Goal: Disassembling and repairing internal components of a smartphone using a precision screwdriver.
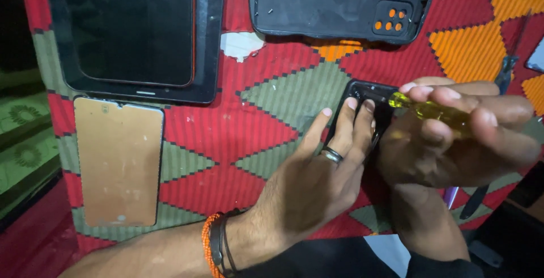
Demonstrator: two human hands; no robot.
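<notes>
A small black phone body (365, 99) lies on the patterned red, green and orange cloth (226, 136) that covers the bench, right of centre and mostly hidden under the person's two hands. The left hand (317, 182) presses flat on it, fingers spread and fingertips resting on its near edge; this grip encloses nothing, and a ring shows on one finger and beaded bands on the wrist. The right hand (453, 133) has its grip closed around a screwdriver with a clear yellow handle (430, 111), held nearly level with the tip end pointing toward the phone body; the tip itself is covered, so whether it touches cannot be told.

Beyond the hands, at the top edge, lies a black back cover (340, 3) with four orange dots in its camera corner and a few tiny screws on it. Just left of it sits a scrap of white material (241, 45). At upper left rests a dark screen panel (136, 29), and below it, close by, a tan rectangular plate (118, 162). A dark slim tool (504, 71) lies at the far right, well apart from the plate.
</notes>
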